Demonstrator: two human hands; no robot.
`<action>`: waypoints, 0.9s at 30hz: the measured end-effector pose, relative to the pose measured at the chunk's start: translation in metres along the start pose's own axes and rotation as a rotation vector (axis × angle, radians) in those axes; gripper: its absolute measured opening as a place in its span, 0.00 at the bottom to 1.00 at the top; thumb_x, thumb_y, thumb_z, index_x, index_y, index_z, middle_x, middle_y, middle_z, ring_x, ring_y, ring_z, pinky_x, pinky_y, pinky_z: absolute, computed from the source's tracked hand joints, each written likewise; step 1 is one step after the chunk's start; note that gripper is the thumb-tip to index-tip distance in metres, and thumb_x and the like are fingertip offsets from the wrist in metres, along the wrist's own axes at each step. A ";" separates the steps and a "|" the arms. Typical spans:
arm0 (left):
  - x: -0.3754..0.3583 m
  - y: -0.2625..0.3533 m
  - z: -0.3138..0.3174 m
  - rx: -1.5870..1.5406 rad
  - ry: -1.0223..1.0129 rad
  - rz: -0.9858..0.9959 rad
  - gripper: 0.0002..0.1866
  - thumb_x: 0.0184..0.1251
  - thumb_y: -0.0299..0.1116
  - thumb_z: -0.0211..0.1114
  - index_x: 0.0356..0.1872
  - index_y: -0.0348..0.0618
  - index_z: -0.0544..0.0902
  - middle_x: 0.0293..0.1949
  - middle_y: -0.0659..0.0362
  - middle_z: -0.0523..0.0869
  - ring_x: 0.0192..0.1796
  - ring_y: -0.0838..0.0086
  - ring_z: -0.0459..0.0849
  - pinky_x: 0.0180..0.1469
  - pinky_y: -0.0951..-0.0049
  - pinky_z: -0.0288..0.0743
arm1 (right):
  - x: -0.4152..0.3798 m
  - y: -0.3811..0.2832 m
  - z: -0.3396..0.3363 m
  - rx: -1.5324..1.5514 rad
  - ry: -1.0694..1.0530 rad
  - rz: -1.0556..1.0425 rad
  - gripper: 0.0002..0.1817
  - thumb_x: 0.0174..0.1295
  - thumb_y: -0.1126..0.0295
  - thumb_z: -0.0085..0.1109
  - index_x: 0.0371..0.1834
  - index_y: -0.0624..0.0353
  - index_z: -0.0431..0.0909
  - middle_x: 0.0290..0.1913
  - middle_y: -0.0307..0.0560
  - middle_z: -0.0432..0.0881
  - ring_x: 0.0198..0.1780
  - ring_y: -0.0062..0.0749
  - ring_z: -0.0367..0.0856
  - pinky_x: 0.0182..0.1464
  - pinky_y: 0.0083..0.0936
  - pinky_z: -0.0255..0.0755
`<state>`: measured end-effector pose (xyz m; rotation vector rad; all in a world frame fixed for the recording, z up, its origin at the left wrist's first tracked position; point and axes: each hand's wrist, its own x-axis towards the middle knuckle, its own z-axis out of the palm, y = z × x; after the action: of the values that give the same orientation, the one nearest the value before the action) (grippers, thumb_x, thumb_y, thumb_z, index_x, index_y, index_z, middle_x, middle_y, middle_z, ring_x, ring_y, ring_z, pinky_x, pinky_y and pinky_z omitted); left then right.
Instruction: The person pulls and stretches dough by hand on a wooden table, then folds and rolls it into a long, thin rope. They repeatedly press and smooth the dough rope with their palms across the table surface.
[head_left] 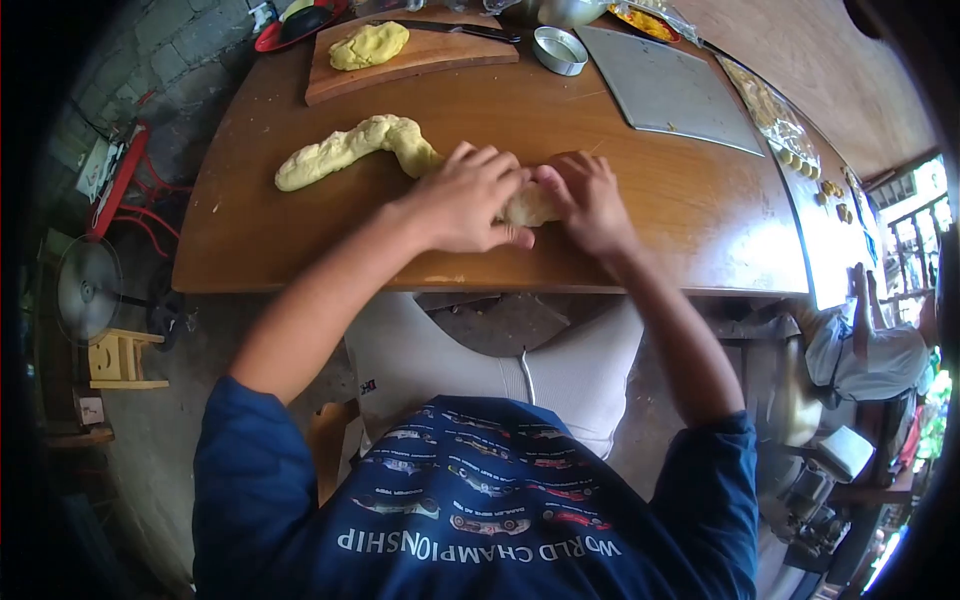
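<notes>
A long, lumpy rope of pale yellow dough (345, 147) lies curved across the wooden table, its near end running under my hands. My left hand (465, 200) curls over the dough from the left, with its thumb pointing right. From the other side my right hand (590, 205) presses against the same dough, fingers bent. Between the two hands a paler bit of the dough (530, 205) shows; the rest of that end is hidden beneath my fingers.
At the back, a wooden cutting board (430, 69) bears a yellow dough lump (368, 46) and a knife (465, 31). A round tin (560, 52) and a flat metal tray (670, 92) stand right of it. Small dough pieces (800, 163) lie at far right, near another person (870, 345).
</notes>
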<state>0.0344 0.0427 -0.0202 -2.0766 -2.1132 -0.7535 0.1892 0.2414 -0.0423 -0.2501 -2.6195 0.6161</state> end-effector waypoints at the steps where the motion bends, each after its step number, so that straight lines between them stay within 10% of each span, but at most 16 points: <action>1: 0.004 0.002 0.008 0.102 -0.023 0.006 0.32 0.76 0.53 0.74 0.66 0.34 0.84 0.65 0.47 0.85 0.68 0.53 0.84 0.71 0.54 0.79 | 0.000 -0.013 0.007 0.089 0.038 0.028 0.24 0.84 0.47 0.59 0.54 0.58 0.92 0.55 0.56 0.89 0.63 0.58 0.82 0.71 0.51 0.72; 10: 0.025 -0.011 0.036 0.011 0.076 -0.204 0.13 0.69 0.37 0.76 0.45 0.39 0.86 0.40 0.46 0.93 0.43 0.42 0.93 0.47 0.45 0.87 | 0.057 -0.009 0.028 -0.097 0.093 0.203 0.38 0.88 0.47 0.50 0.22 0.63 0.86 0.26 0.62 0.87 0.34 0.65 0.89 0.43 0.56 0.82; 19: 0.041 -0.018 0.028 -0.104 0.031 -0.197 0.17 0.74 0.43 0.76 0.35 0.38 0.85 0.34 0.43 0.91 0.37 0.41 0.92 0.41 0.45 0.84 | 0.073 0.008 0.026 -0.028 0.227 0.276 0.37 0.83 0.42 0.54 0.26 0.64 0.91 0.28 0.68 0.89 0.38 0.72 0.91 0.47 0.58 0.86; 24: 0.016 -0.006 0.014 -0.219 0.074 -0.146 0.21 0.79 0.48 0.73 0.44 0.36 0.86 0.39 0.46 0.91 0.42 0.51 0.92 0.48 0.54 0.85 | 0.048 0.036 0.013 0.879 0.093 0.306 0.34 0.87 0.41 0.53 0.51 0.67 0.91 0.50 0.56 0.95 0.54 0.42 0.94 0.58 0.40 0.82; 27: 0.003 -0.017 0.008 -0.476 0.033 -0.198 0.24 0.91 0.46 0.60 0.68 0.32 0.85 0.52 0.48 0.92 0.56 0.62 0.92 0.61 0.63 0.84 | 0.015 0.042 -0.013 0.683 0.023 0.306 0.25 0.88 0.51 0.56 0.63 0.66 0.87 0.53 0.49 0.91 0.57 0.33 0.88 0.63 0.32 0.78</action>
<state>0.0198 0.0494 -0.0309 -2.0418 -2.3207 -1.4286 0.1853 0.2876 -0.0454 -0.4316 -2.1974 1.5400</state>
